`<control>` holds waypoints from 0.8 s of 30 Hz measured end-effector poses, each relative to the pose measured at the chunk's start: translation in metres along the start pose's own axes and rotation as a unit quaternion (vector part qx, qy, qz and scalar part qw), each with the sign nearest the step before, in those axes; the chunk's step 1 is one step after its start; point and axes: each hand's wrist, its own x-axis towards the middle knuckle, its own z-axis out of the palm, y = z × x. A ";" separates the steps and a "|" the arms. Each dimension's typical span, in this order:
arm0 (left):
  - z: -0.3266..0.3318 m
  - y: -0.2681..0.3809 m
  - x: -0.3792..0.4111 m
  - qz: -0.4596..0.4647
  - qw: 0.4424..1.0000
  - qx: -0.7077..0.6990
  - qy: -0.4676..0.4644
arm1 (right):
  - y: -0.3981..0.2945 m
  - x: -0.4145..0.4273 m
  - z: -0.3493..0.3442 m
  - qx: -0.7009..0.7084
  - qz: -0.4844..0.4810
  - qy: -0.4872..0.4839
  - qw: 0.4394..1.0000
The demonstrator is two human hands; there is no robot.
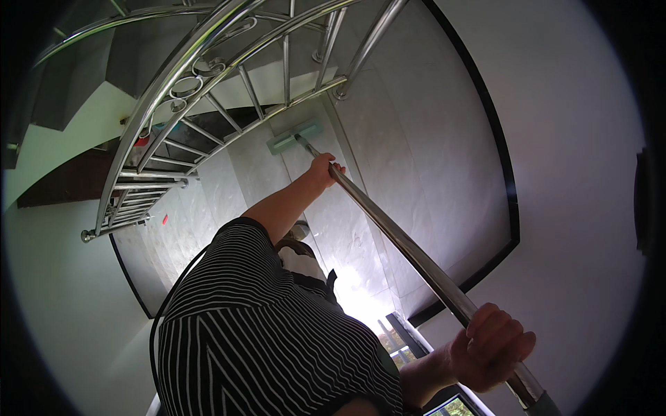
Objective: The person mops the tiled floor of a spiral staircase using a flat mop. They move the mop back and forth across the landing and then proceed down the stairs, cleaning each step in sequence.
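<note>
My left hand (325, 170) is closed around the lower part of a shiny metal mop pole (393, 234). Farther up the same pole, near the lower right of the view, my right hand (491, 347) grips it with curled fingers. The pole runs slantwise across the front of my striped shirt. At its far end, a pale green flat mop head (283, 143) lies on the grey tiled floor (343, 236), close to the foot of the railing. My feet are mostly hidden beneath my body.
A stainless steel stair railing (285, 67) curves along the left, with stair steps (73, 93) beyond it. Black skirting (512, 218) edges the floor at the right wall. A small red object (165, 219) lies on the floor. Bright light glares near a window (398, 348).
</note>
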 end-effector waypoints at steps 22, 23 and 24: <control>-0.022 -0.132 0.003 -0.075 0.886 0.442 0.117 | -0.057 -0.014 -0.082 -0.112 0.064 -0.007 0.992; -0.022 -0.146 -0.010 -0.090 0.880 0.453 0.112 | -0.066 -0.017 -0.081 -0.130 0.055 -0.004 0.990; -0.026 -0.159 -0.018 -0.109 0.877 0.455 0.106 | -0.074 -0.019 -0.080 -0.144 0.047 -0.003 0.988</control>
